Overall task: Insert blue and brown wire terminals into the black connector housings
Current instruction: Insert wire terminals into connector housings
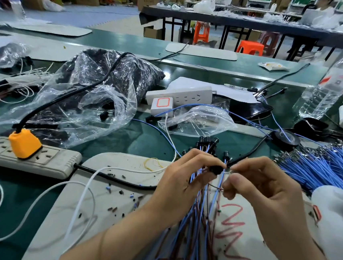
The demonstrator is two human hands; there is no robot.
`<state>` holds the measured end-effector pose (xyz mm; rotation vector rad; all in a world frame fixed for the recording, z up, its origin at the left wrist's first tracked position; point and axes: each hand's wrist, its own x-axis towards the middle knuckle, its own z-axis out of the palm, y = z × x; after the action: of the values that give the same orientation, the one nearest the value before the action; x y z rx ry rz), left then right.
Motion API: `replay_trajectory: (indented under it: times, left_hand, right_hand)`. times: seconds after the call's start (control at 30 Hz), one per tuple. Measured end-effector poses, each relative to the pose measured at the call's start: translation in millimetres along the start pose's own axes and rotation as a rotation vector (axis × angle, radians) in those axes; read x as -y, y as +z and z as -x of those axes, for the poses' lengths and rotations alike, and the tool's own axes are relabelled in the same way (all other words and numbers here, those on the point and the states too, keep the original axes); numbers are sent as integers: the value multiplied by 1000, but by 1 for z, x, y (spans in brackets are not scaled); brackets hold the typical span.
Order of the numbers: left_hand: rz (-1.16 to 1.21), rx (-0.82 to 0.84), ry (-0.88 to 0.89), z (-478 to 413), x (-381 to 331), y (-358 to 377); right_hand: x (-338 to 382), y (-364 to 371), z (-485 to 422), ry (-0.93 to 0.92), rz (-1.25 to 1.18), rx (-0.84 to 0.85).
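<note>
Left grip: the left hand (pixel 185 173) pinches one black connector housing (pixel 217 169) between thumb and forefinger; its lower fingers curl round a bundle of wires (pixel 198 226).
Right grip: the right hand (pixel 265 187) clamps thumb and forefinger on a wire just behind its metal terminal (pixel 228 171), and a thin brown wire (pixel 215 186) loops beneath the fingertips.
Meeting point: the terminal tip sits at the mouth of the housing, touching it or nearly so. I cannot tell whether it is seated.
Step in hand: judged as an insertion under way, not finished.
Done: a cluster of fitted housings (pixel 207 142) stands just above the left hand, each with blue or brown leads running down into the bundle. By the look of it, a fair batch is complete.
Left to do: a thick pile of loose blue wires (pixel 330 166) lies to the right, and a clear plastic bag (pixel 98 93) of dark parts, probably unused housings, lies to the left, so much seems to remain.
Work surface: both hands hover over a pale mat (pixel 119 187) strewn with small scraps.
Further out: a power strip (pixel 44 160) with an orange plug (pixel 24 143) sits at left, well apart from the work.
</note>
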<state>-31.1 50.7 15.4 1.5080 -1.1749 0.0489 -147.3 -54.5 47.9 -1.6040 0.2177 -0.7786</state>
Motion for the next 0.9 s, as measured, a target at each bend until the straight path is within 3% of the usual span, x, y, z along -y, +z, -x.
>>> replay_trajectory:
  times: [0.4,0.77,0.9]
  left_hand:
    - [-69,133,-24,1,0,0]
    - [-75,125,-61,1,2,-2]
    - [-57,135,-59,1,0,-3]
  right_hand:
    - [-9,-3,-1,23,207,24]
    - [-13,-8,-6,234,11,23]
    - [-13,-11,-8,412,-192,64]
